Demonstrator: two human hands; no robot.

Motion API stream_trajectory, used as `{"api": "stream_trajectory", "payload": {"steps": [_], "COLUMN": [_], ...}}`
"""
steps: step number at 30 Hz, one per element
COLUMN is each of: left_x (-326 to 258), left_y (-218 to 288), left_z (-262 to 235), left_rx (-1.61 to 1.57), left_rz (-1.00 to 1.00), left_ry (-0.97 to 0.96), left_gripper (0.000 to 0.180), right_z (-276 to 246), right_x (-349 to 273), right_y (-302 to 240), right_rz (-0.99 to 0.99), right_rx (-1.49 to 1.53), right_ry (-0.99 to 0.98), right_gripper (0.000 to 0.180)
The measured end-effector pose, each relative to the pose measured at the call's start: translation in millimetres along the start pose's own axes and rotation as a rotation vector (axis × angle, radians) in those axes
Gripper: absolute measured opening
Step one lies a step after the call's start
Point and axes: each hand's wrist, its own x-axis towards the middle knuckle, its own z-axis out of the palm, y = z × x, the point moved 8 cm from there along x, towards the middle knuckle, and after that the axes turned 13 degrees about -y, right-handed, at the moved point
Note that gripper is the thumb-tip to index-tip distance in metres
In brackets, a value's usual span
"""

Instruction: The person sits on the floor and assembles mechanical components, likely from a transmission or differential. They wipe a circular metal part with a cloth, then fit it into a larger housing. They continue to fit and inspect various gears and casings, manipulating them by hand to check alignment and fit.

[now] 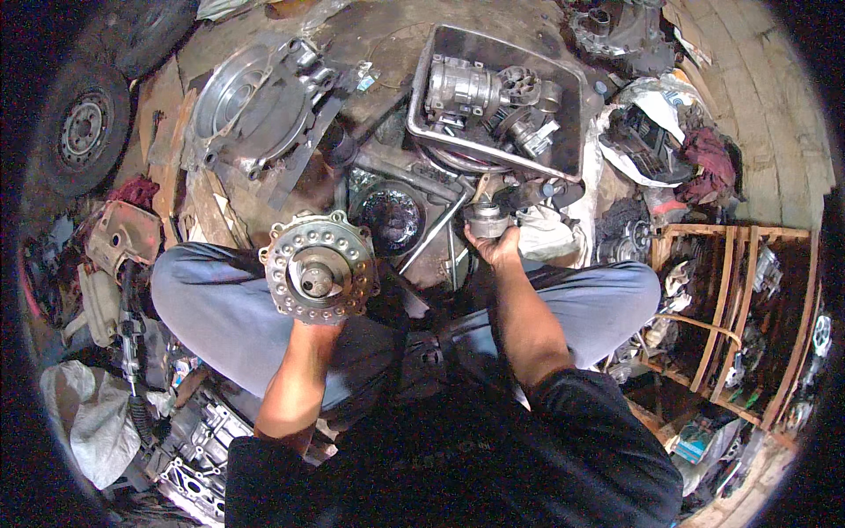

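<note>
Above my left knee, a round metal housing cover (319, 273) with a ring of holes and a stubby central shaft faces up. My left hand (317, 333) is beneath it and bears it; the fingers are hidden behind the part. Farther to the right, my right hand (495, 248) is closed around a short grey metal cylinder (487, 216), perhaps a piston, with a narrow brownish piece showing at its top. Between the two parts lies a black pan (426, 176) with a round, oily, dark opening (392, 218).
Beyond my right hand stands a grey tub (563, 97) full of greasy metal parts. A large bell-shaped casting (255, 106) lies at the far left, near a tyre (85, 128). A wooden rack (739, 308) with parts is on the right. An engine block (198, 453) sits at lower left.
</note>
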Motion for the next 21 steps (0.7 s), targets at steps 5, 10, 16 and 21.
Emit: {"api": "stream_trajectory", "payload": {"steps": [5,10,16,21], "left_x": [-2,3,1,4], "left_y": [-3,-12,-17,-26], "left_z": [-16,-22,-16,-11], "left_rx": [0.241,0.403,1.006,1.41], "left_rz": [-0.04,-0.079,-0.157,-0.243], "left_ry": [0.12,0.096,-0.021,-0.124], "left_gripper": [0.04,0.039,0.037,0.037], "right_z": [-23,14,36,29], "right_x": [-5,-7,10,4], "right_y": [-24,-36,-19,-30], "right_rz": [-0.125,-0.446,-0.413,-0.309], "right_rx": [-0.565,-1.523,-2.048,-2.055], "right_ry": [0.448,0.685,0.592,0.72], "right_gripper": [0.059,0.073,0.069,0.063]}}
